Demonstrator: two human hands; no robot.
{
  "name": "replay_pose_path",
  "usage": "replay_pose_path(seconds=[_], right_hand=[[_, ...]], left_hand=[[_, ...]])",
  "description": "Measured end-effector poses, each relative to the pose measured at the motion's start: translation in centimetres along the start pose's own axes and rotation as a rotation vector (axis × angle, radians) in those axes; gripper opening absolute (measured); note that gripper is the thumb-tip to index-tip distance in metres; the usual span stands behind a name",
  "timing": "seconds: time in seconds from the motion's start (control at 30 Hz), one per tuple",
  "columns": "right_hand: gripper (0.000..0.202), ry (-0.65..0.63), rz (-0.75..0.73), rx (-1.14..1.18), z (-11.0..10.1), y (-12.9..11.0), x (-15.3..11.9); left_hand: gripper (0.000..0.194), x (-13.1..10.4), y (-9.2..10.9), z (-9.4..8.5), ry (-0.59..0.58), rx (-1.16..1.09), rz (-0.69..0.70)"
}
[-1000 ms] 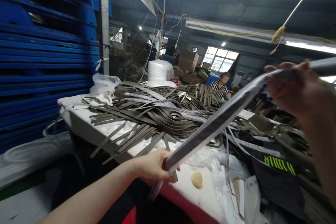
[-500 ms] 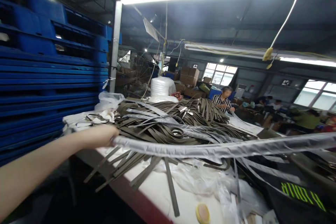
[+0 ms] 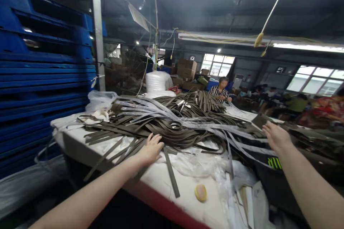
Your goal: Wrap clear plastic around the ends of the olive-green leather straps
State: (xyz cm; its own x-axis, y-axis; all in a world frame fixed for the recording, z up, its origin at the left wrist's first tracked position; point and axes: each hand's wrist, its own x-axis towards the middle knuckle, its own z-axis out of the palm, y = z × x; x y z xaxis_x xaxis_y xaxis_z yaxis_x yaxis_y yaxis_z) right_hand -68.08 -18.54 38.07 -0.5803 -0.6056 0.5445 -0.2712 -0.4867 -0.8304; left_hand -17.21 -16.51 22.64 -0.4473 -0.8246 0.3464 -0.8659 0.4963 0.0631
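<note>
My left hand (image 3: 152, 149) rests with fingers spread at the front edge of a big pile of olive-green webbing straps (image 3: 166, 136). Nothing shows in its grasp. My right hand (image 3: 276, 136) is held out at the right, fingers extended, close to a dark olive fabric piece (image 3: 259, 121) and the ends of the grey strips; it appears to hold nothing. Shiny grey strips (image 3: 172, 115) lie lengthwise over the olive straps, fanning out at the left and trailing right and down.
A yellow-rimmed round object (image 3: 200, 193) lies on the white tabletop (image 3: 185, 186). Clear plastic, card scraps and a black piece with green lettering (image 3: 274, 162) are at the right. Blue pallets (image 3: 40, 75) are stacked left. A person in stripes (image 3: 220, 88) sits beyond the table.
My left hand has let go of the grey strip it held stretched and moved right onto the straps. The strip has dropped onto the pile. My right hand has come into view.
</note>
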Motion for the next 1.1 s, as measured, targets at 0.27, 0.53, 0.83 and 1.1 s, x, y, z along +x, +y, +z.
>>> replay_pose_path(seconds=[0.27, 0.53, 0.83, 1.1], right_hand=[[0.018, -0.592, -0.137, -0.371, 2.7, -0.5, -21.9], [0.039, -0.859, -0.240, -0.976, 0.8, 9.5, -34.0], [0.038, -0.844, -0.369, -1.193, 1.4, 11.6, -35.5], [0.033, -0.884, -0.307, -1.159, 1.6, 11.5, -33.5]], left_hand=[[0.033, -8.3, 8.0, 7.7, 0.060, -0.299, -0.048], [0.024, -13.4, 8.4, 8.7, 0.038, -0.415, -0.020], [0.016, -14.8, 8.3, 10.8, 0.198, -0.510, -0.041], [0.016, -15.9, 8.6, 10.3, 0.185, -0.538, -0.077]])
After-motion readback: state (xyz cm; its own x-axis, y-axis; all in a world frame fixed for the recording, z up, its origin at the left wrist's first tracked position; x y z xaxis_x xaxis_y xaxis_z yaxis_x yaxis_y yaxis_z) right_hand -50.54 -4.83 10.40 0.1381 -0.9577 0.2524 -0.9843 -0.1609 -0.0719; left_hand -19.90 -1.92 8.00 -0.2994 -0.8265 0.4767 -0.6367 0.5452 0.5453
